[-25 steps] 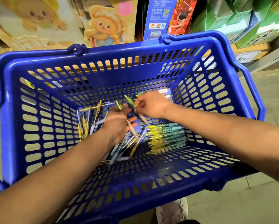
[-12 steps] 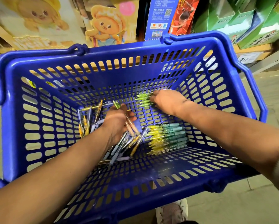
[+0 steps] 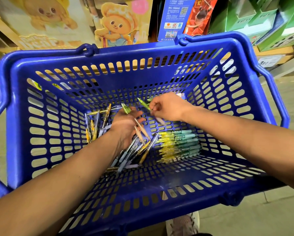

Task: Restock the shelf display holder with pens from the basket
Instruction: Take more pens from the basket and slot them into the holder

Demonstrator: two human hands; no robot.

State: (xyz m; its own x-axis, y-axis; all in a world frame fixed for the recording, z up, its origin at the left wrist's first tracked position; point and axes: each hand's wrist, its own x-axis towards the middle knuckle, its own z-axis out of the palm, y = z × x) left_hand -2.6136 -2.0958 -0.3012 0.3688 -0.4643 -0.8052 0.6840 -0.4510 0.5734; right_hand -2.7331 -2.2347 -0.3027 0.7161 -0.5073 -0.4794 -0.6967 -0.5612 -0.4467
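Inside the blue basket point(image 3: 20, 116), my right hand point(image 3: 166, 108) pinches one light, stiff, slippery green pen point(image 3: 143, 104) mid-barrel, while my left hand point(image 3: 125, 123) cups gathered pens point(image 3: 140, 132).

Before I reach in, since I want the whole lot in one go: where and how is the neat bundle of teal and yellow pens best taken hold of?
Probably across the middle of the bundle of teal and yellow pens, coming from above. They lie flat and parallel on the blue basket floor, yellow ends left, teal ends right, so a grip spanning the stack crosswise should gather them together. Both hands are busy with other pens.
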